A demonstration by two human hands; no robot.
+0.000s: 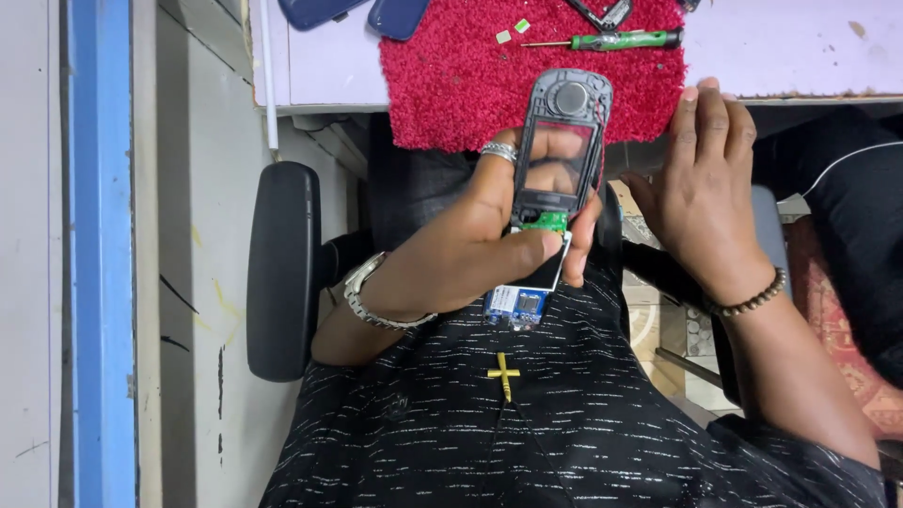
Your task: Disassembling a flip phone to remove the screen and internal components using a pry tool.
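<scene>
Left hand (470,249), wearing a ring and wristwatch, holds an opened phone frame (557,150) at centre, fingers clamped around its lower end where a circuit board (519,303) shows. Right hand (705,179) at three o'clock rests fingers together, empty, against the worktop (790,47) edge. At twelve o'clock, a green-handled screwdriver (611,40) lies on a red mat (451,85).

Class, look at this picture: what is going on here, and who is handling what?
A seated person holds a stripped phone in the left hand, its frame and circuit board exposed. The right hand is open and holds nothing, resting near the edge of the table. On the table lies a red mat with a green-handled screwdriver and small parts. Two dark phone covers lie beside the mat.
</scene>
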